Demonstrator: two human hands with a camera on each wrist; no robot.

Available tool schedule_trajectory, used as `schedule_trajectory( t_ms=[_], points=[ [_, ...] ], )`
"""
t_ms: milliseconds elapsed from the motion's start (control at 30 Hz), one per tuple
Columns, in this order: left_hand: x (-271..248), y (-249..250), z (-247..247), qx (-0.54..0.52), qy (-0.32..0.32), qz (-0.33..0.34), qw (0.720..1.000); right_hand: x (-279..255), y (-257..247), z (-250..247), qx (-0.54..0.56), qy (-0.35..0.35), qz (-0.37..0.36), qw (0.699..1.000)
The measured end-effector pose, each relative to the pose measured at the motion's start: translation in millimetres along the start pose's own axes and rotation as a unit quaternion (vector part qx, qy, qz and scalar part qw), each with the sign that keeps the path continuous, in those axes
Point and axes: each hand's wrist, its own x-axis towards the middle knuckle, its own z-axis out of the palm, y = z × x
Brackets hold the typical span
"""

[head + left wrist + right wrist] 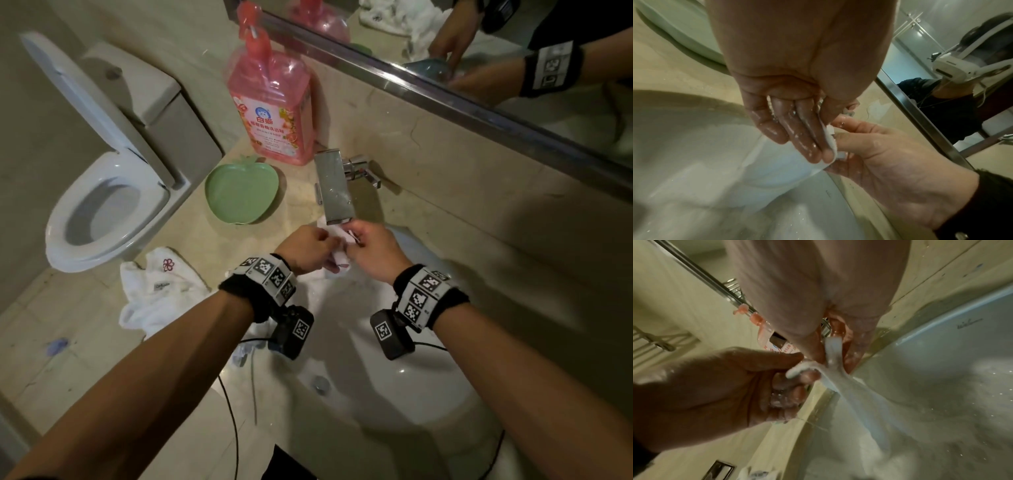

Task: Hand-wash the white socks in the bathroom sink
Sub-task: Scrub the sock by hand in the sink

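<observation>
Head view, green dish (241,190) beside detergent bottle (272,113), faucet (334,186)

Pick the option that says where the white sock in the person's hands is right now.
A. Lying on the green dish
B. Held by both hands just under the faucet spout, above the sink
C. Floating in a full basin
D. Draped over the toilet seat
B: the left hand and right hand both pinch the white sock just below the faucet, over the sink.
</observation>
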Motion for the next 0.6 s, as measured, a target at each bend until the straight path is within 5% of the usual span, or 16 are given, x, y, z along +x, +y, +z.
schedule_trajectory(
  t_ms=[200,400,500,600],
  points=[
    [0.8,-4.3,0.4,0.038,0.022,-0.019,0.999,-12.5,-3.6,5.6,0.044,-0.097,-0.019,0.994],
    [1.4,-9.2,8.5,0.080,0.039,-0.040,0.995,-13.3,-7.2,15.8,-0.056,0.002,0.005,0.998],
    [4.7,-5.1,0.8,0.096,0.022,-0.066,0.993,-13.7,-7.5,12.9,-0.009,-0.013,-0.014,1.000],
    [7.7,-7.1,-17.9,0.114,0.074,-0.077,0.988,-14.9,-11.2,-1.2,0.018,-0.021,-0.032,0.999]
  ],
)
